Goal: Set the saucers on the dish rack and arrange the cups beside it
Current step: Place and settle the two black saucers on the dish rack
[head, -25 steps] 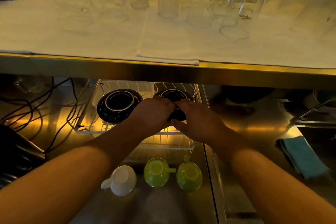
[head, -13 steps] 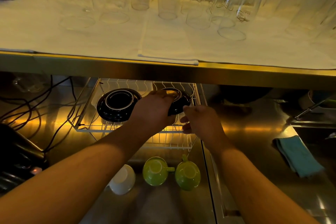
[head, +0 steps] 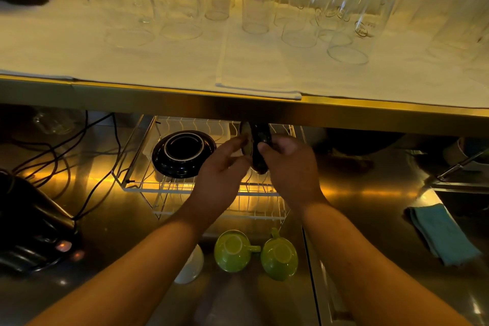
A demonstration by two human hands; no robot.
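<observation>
Two hands on one black saucer (head: 260,149) tipped on edge over the white wire dish rack (head: 148,174), my left hand (head: 221,176) and right hand (head: 292,167) pinching it, second black saucer (head: 184,153) flat in the rack, two green cups (head: 234,250) and a white cup (head: 191,268) just before the rack.
</observation>
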